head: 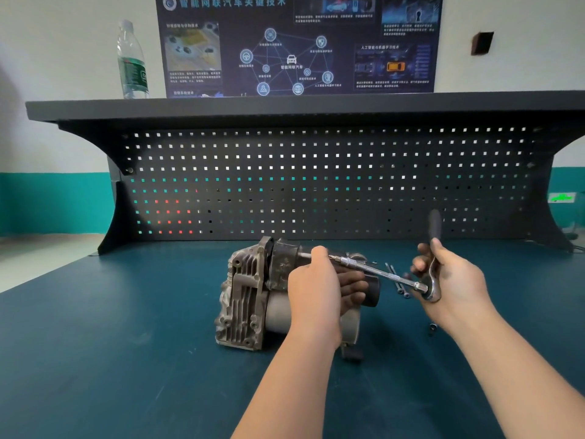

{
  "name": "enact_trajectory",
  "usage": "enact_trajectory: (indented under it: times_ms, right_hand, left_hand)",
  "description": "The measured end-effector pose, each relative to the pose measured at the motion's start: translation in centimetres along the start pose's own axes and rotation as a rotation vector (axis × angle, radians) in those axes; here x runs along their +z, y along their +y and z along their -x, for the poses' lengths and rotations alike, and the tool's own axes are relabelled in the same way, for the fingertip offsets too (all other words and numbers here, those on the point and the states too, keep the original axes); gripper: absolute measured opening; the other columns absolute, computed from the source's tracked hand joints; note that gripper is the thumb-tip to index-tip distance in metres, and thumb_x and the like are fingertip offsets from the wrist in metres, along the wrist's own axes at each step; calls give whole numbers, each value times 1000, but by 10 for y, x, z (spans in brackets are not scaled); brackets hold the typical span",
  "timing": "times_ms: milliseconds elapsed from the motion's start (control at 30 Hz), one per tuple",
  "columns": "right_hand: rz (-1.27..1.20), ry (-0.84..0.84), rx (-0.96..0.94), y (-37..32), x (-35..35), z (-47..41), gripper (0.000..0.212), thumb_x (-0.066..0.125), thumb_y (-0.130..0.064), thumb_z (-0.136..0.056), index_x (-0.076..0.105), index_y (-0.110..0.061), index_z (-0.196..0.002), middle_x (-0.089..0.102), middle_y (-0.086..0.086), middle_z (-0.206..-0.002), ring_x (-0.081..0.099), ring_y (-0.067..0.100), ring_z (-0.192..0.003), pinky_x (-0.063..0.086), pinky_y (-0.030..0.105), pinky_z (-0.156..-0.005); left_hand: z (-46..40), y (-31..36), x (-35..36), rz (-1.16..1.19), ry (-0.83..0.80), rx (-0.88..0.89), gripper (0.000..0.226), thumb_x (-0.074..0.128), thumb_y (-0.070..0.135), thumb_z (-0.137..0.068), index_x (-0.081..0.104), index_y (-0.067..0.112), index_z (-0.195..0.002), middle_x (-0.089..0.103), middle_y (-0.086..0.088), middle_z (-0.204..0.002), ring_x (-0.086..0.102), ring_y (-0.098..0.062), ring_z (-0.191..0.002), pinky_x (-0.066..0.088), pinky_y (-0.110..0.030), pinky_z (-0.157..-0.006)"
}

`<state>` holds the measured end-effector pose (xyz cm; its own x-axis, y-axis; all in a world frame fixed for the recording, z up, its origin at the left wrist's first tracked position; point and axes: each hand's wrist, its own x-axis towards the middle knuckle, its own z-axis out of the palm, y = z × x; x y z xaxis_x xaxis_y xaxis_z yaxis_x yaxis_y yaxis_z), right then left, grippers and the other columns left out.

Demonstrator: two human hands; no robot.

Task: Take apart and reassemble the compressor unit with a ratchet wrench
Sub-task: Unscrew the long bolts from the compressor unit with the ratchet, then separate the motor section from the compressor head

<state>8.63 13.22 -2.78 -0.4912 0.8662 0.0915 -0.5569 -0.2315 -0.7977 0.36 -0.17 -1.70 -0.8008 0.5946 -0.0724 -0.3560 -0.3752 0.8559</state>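
Two bare forearms reach up from the bottom of the frame over the dark teal counter (110,343). At centre lies the compressor (250,299), a grimy grey casting with ribbed fins joined to a dark cylinder. Left hand (316,289) wraps around that cylinder. Right hand (456,280) grips the ratchet wrench (432,270), its long extension bar angled up-left into the compressor. Loose bolts (397,277) lie between them.

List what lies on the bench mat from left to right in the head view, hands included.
compressor unit → left hand → extension bar → loose bolts → ratchet wrench → right hand
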Motion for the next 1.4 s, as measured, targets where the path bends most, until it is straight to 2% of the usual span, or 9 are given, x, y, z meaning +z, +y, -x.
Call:
enact_trajectory:
  times_ms: [100,267,400,533,767,967,1100,1267,1400]
  right_hand:
    - [-50,-47,52,7,10,6,34,35,-29,-103,46,-14,-75,65,11,-55,71,26,-63,54,43,-70]
    - [-76,-91,48,10,16,10,33,33,-28,-104,41,-13,-76,70,26,-73,72,34,-68,58,36,-50]
    - [-69,-103,2,11,17,13,33,33,-26,-104,42,-11,-76,69,26,-70,72,34,-66,55,32,-47]
    - [-46,-110,-12,11,17,13,31,33,-26,-104,42,-11,-78,69,26,-70,71,36,-68,56,33,-49]
    - [-52,-130,8,11,13,11,32,32,-26,-104,42,-11,-78,69,26,-69,71,36,-67,57,33,-50]
    - [-90,-146,42,12,8,9,33,33,-27,-104,44,-12,-77,69,28,-72,71,39,-74,57,36,-53]
    - [-137,-203,64,13,6,9,35,33,-28,-103,45,-12,-75,69,29,-76,70,41,-80,58,38,-56]
    - [-152,-244,72,16,8,9,36,33,-29,-103,46,-12,-74,69,30,-78,70,42,-83,59,39,-60]
    - [-151,-265,88,15,8,9,37,31,-29,-103,45,-12,-74,69,31,-81,70,42,-86,59,38,-62]
  left_hand:
    - [-3,4,-4,12,36,16,32,41,29,-95,55,0,-89,62,-8,-44,55,-15,-32,42,-17,-34]
    - [-5,9,-9,-14,93,9,33,43,30,-93,56,1,-88,59,-5,-41,52,-12,-29,42,-16,-33]
    - [-7,8,-12,-148,197,120,28,53,25,-83,57,6,-64,55,0,-40,45,-10,-29,38,-15,-35]
    - [-11,5,-15,-369,274,280,38,56,32,-80,61,6,-52,59,0,-45,53,-18,-46,47,-33,-53]
    - [-12,3,-3,-564,304,347,34,46,30,-82,60,2,-68,68,-20,-81,61,-37,-75,52,-46,-76]
    - [-6,-3,0,-545,339,355,34,49,28,-83,58,6,-59,65,-9,-61,59,-27,-60,52,-40,-66]
    - [-7,2,-3,-443,253,205,32,51,25,-85,56,8,-58,53,3,-36,46,-12,-34,39,-23,-44]
    - [-4,14,-3,-366,157,30,27,50,26,-87,55,7,-68,50,2,-36,40,-7,-25,31,-13,-31]
    - [-1,12,-1,-395,164,88,29,51,25,-84,54,9,-61,50,3,-36,41,-8,-27,32,-15,-33]
